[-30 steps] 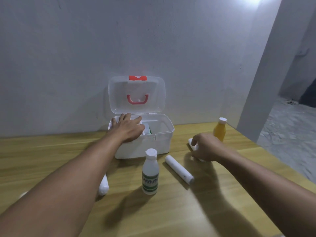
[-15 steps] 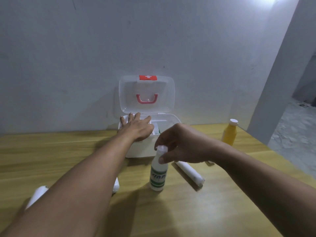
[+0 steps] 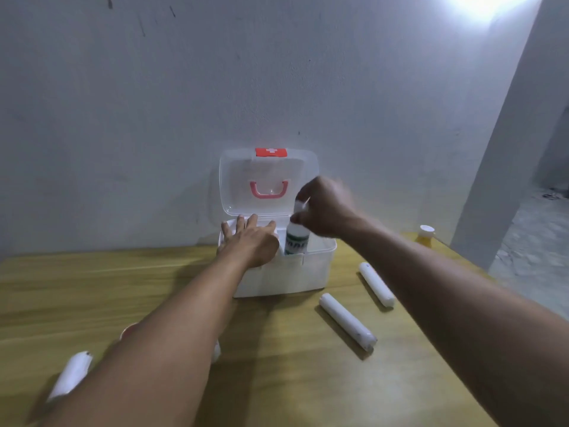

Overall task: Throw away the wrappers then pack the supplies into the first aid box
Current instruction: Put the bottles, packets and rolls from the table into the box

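Note:
The white first aid box [image 3: 311, 272] stands open against the wall, its clear lid [image 3: 243, 183] upright with a red handle. My left hand [image 3: 251, 240] rests flat on the box's left rim. My right hand [image 3: 323, 208] grips the cap of a white bottle with a green label [image 3: 296, 241], holding it upright with its lower part inside the box. Two white rolled bandages [image 3: 346, 320] [image 3: 376, 283] lie on the table right of the box. Another roll [image 3: 70, 374] lies at the near left.
An orange bottle with a white cap [image 3: 425, 237] stands at the table's far right edge. A small object [image 3: 127, 329] peeks out beside my left forearm. The wooden table [image 3: 292, 380] ends at the right, with a pillar [image 3: 505, 149] and concrete floor beyond.
My right hand took the white bottle by its cap off the table and carried it up and into the open box. My left hand stayed on the box rim.

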